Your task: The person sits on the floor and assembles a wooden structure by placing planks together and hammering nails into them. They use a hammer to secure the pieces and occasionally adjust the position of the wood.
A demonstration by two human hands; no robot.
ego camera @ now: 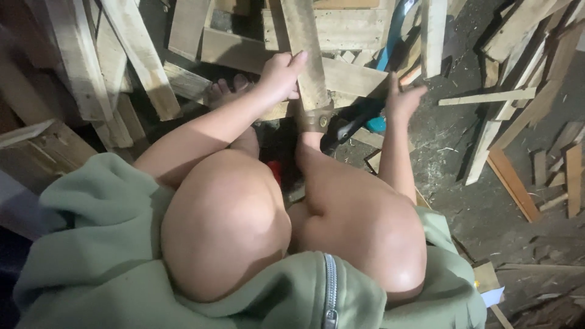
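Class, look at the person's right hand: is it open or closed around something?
Open. The right hand has fingers spread and holds nothing, hovering near the blue tool. The left hand grasps the plank.

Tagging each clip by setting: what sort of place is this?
Probably a rough woodworking or scrap-timber area: loose wooden planks piled ahead, offcuts on a dusty dark floor. The left hand holds an upright plank.

plank (308,55) top cut off; right hand (402,100) blurred.
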